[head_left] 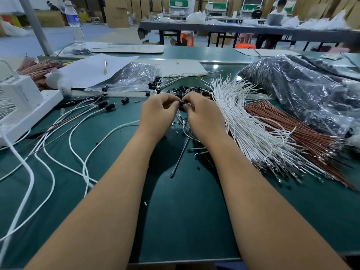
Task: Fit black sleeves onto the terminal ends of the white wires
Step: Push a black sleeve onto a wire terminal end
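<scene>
My left hand [158, 112] and my right hand [202, 114] meet over the green mat in the middle of the bench. Between their fingertips sits a small black sleeve [182, 103]; my right hand's fingers pinch it, and my left hand's fingers curl against its other end. A thin wire [187, 129] hangs down below my hands. Just behind them lies a heap of loose black sleeves [183, 90]. A fanned bundle of white wires [243, 121] lies to the right. Finished white wires with black sleeves [105, 106] trail off to the left.
A bundle of brown wires [303, 137] lies right of the white ones, beside a big plastic bag of black parts [303, 90]. A white power strip [29, 112] sits at the left edge. A thin metal tool [179, 158] lies between my forearms. A water bottle [75, 22] stands at the back left.
</scene>
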